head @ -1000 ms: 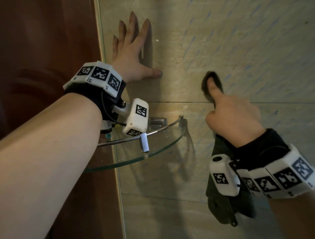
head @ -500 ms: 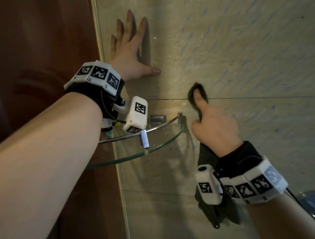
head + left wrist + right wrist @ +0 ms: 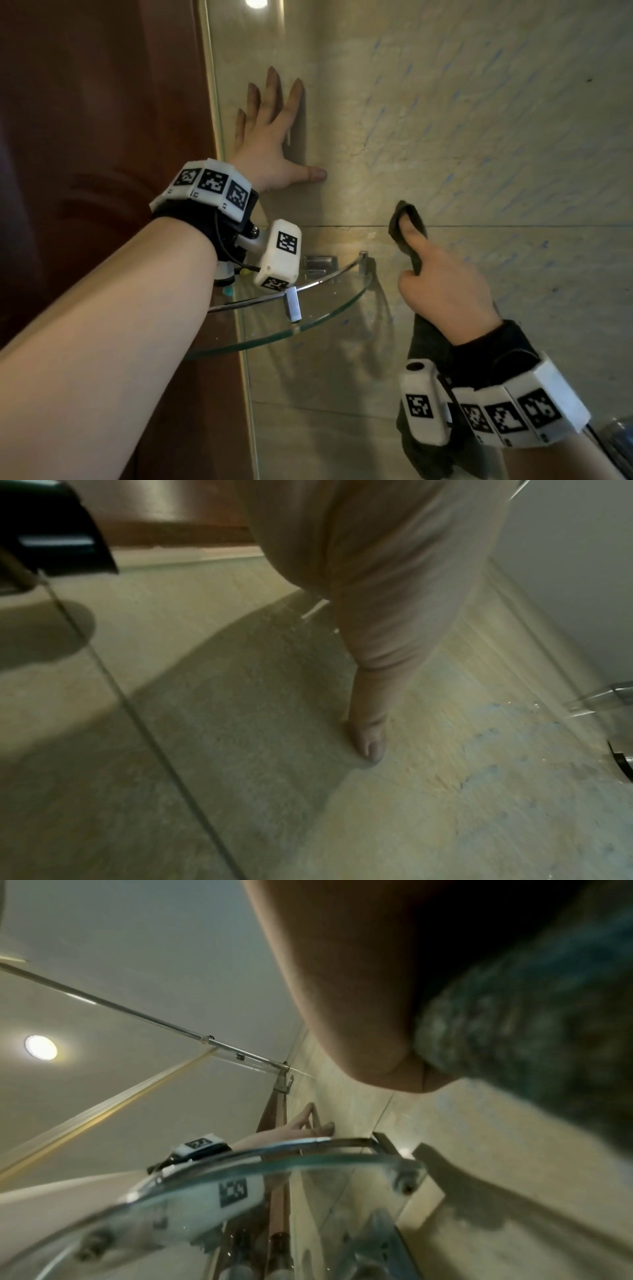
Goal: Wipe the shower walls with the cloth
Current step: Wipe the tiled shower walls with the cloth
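Cloth, dark and bunched, lies against the beige tiled shower wall right at a horizontal grout line, pinned under the extended index finger of the right hand; the other fingers curl round the rest of it, which hangs down past the wrist. Just to its left a glass corner shelf with a chrome rail is fixed to the wall. Above the shelf the left hand rests flat on the tile, fingers straight and spread, thumb out sideways, holding nothing, beside the glass panel edge
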`<state>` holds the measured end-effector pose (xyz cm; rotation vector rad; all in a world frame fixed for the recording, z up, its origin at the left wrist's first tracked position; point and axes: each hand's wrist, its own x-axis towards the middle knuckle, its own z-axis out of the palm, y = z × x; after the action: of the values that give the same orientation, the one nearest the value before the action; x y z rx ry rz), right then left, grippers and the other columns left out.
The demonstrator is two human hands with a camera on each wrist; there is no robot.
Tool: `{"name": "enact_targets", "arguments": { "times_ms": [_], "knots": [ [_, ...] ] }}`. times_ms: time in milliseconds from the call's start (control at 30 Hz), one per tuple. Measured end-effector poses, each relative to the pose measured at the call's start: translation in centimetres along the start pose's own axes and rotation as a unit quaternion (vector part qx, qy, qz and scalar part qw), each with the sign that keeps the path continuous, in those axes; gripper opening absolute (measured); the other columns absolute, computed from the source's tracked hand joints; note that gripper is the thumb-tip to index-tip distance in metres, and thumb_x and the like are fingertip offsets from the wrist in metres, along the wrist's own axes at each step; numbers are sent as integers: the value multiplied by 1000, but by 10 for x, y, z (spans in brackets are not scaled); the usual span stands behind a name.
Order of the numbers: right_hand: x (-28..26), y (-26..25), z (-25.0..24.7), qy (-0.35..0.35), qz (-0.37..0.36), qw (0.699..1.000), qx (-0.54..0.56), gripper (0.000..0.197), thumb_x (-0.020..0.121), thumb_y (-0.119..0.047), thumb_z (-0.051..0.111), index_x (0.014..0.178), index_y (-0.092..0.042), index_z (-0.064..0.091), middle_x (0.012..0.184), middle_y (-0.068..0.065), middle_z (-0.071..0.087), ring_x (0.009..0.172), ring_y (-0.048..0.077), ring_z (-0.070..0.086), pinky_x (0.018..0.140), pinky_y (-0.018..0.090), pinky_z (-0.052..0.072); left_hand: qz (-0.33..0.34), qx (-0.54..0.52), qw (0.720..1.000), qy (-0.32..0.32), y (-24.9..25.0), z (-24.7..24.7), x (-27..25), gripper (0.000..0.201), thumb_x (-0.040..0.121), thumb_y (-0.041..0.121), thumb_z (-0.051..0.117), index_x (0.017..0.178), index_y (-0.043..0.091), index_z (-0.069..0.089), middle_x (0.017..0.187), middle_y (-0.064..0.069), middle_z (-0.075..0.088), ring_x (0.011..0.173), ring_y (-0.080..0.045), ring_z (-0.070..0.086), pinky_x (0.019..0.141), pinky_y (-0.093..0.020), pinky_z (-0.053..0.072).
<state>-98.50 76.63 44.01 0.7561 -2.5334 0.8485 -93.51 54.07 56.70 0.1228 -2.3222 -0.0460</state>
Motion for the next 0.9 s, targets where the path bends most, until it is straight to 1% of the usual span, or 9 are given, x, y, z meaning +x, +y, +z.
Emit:
{"name": "enact_targets", "arguments": {
  "times_ms": [133,300,433,533,567,633,700,800,900],
  "knots": [
    [-1,2,-12,-40,-6,999,-17,80,86,-20,48,147,-52,7,99,5,56,94,28,57,84,41,50,-21,37,997,-57,7,-10,0,120,74,56,71,149,29,-19,152,-5,-36,140,-31,-29,115,-45,-11],
    [-2,1,-20,-46,-1,998,-51,78,86,-21,48,148,-49,9,96,4,52,94,27,56,83,37,50,-86,59,978,-183,24,-40,7,123,72,59,69,146,28,-25,149,-4,-41,139,-32,-30,116,-50,-6],
    [-2,3,-23,-54,8,998,-44,80,86,-20,49,147,-51,8,116,9,59,97,28,57,84,36,50,-150,18,972,-182,53,-62,6,104,82,55,62,152,24,-8,156,-6,-24,146,-32,-5,119,-44,10],
    [-5,6,-26,-50,15,997,-51,81,85,-20,50,148,-49,9,119,10,58,102,30,57,85,36,49,-150,-20,976,-155,80,-54,-11,88,86,50,61,153,21,13,160,-7,4,143,-29,19,111,-38,25],
    [-6,7,-27,-49,17,997,-53,82,84,-20,50,148,-48,9,118,10,58,103,30,57,85,37,49,-142,-29,975,-169,87,-46,-16,88,86,50,61,153,21,12,160,-5,5,143,-28,20,110,-37,26],
    [-7,9,-28,-46,18,997,-59,83,84,-20,50,149,-48,8,116,11,58,102,31,57,86,39,50,-124,-25,968,-214,97,-23,-27,97,84,52,63,153,26,-1,159,-1,-14,147,-29,2,115,-43,18],
    [-7,11,-29,-40,11,998,-54,84,83,-19,51,150,-46,8,115,12,59,102,32,57,87,40,50,-120,-20,967,-224,100,-4,-35,106,82,52,66,151,31,-11,155,4,-29,145,-28,-15,118,-50,6],
    [-9,12,-29,-26,-8,999,-31,83,84,-18,51,149,-47,7,116,14,59,101,33,57,87,41,49,-131,-28,972,-192,98,14,-44,110,82,43,70,150,31,-15,153,7,-32,144,-29,-20,117,-53,-3],
    [-8,14,-26,-12,-33,999,-41,84,86,-18,50,148,-49,3,110,15,62,98,35,58,86,42,50,-150,-17,973,-172,98,17,-46,116,79,46,72,149,30,-19,153,1,-33,142,-32,-24,115,-56,-5]
  ]
}}
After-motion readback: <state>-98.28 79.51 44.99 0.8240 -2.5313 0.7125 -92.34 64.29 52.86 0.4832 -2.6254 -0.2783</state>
